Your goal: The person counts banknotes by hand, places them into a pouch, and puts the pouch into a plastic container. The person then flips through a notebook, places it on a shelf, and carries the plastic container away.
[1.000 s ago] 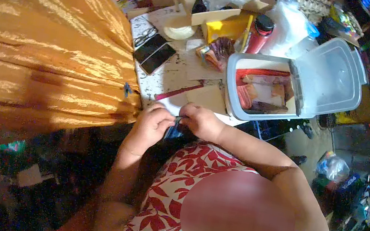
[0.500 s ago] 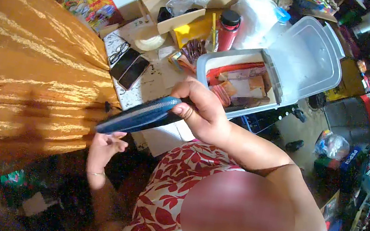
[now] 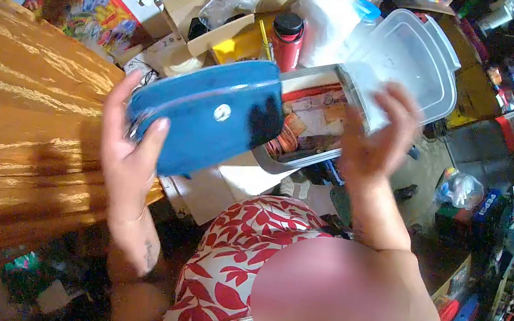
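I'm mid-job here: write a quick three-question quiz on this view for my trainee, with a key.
1. Which hand holds the blue pouch?
2. True or false: the lid of the bin is open.
3. The cap of the red bottle is: A white, B black, C yellow.

Key: 1. The left hand. 2. True. 3. B.
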{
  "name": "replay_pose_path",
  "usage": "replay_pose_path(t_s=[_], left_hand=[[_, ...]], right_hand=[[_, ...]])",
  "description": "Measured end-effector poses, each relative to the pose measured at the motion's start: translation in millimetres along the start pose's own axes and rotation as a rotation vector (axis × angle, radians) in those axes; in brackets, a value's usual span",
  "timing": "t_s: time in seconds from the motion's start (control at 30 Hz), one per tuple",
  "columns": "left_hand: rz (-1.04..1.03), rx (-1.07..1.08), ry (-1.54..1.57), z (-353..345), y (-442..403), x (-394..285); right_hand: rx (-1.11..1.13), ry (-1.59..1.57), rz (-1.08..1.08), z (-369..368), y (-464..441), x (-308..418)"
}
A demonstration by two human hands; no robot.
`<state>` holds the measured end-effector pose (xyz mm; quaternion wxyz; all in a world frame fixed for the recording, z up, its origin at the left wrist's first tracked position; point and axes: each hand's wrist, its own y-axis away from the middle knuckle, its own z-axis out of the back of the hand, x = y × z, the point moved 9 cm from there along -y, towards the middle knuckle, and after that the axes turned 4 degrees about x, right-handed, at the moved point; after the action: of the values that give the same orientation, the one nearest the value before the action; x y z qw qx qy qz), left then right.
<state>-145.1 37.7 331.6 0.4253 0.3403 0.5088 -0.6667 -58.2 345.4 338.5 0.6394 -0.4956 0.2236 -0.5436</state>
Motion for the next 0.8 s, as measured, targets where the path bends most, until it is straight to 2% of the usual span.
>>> replay_pose_path(t_s=[0.03, 0.07, 0.1, 0.17, 0.2, 0.23, 0.27, 0.3, 0.33, 0.37, 0.4, 0.43, 0.47, 0.5, 0.57, 0.6, 0.63, 0.7, 0.8], left_hand=[[-0.072, 0.069, -0.186, -22.6, -13.3, -14.3], [-0.011, 0.120, -0.110, -44.7, -21.8, -1.4], [-0.030, 0.199, -0.085, -70.2, -30.4, 6.6], [0.018, 0.371, -0.234, -124.2, -38.1, 11.0], [-0.049, 0.427, -0.191, -152.8, -39.9, 23.1], [0.037, 0.498, -0.192, -178.8, -36.9, 38.8], [0.044, 0.507, -0.180, -204.0, -34.5, 63.5], [0.007, 0.480, -0.320, -218.0, -32.9, 60.7], [-0.113, 0.420, -0.263, -230.7, -33.7, 56.2], [0.012, 0.474, -0.276, -244.8, -25.0, 73.3], [-0.029, 0.492, -0.303, -253.3, -20.5, 78.9], [-0.070, 0.508, -0.330, -258.8, -16.9, 84.6], [-0.070, 0.510, -0.334, -258.6, -15.6, 94.0], [-0.150, 0.484, -0.381, -253.7, -16.7, 92.9], [-0.347, 0.379, -0.405, -233.0, -24.2, 90.2], [-0.151, 0.375, -0.349, -211.8, -31.3, 94.2], [0.045, 0.367, -0.294, -188.6, -35.7, 98.9], [0.142, 0.246, -0.160, -140.1, -41.5, 132.4], [0.317, 0.121, -0.204, -70.5, -22.6, 163.5]], right_hand=[[-0.070, 0.133, -0.021, 21.5, -3.0, -15.3], [-0.226, 0.177, -0.086, 40.2, -0.7, -36.3], [-0.289, 0.159, -0.115, 49.7, 2.3, -56.8], [-0.232, 0.238, -0.219, 56.9, 1.6, -80.4], [-0.236, 0.239, -0.220, 58.4, 2.4, -84.7], [-0.217, 0.288, -0.233, 57.9, 3.7, -89.0], [-0.196, 0.337, -0.247, 57.1, 5.9, -93.8], [-0.196, 0.336, -0.249, 55.7, 10.9, -100.8], [-0.246, 0.090, -0.308, 54.0, 21.0, -117.8], [-0.293, -0.159, -0.365, 50.5, 30.0, -131.6], [-0.295, -0.160, -0.371, 48.9, 33.7, -132.2], [-0.287, -0.299, -0.411, 43.7, 37.7, -136.1], [-0.278, -0.439, -0.449, 37.6, 41.1, -138.6], [-0.279, -0.441, -0.451, 35.2, 42.5, -135.5], [-0.276, -0.388, -0.266, 33.0, 39.4, -111.4], [-0.294, -0.323, -0.186, 28.2, 44.2, -104.2], [-0.181, -0.215, -0.156, 21.6, 42.5, -89.0], [-0.031, -0.289, 0.051, 6.3, 44.0, -51.2], [0.208, -0.424, 0.167, -22.0, 51.2, -9.5]])
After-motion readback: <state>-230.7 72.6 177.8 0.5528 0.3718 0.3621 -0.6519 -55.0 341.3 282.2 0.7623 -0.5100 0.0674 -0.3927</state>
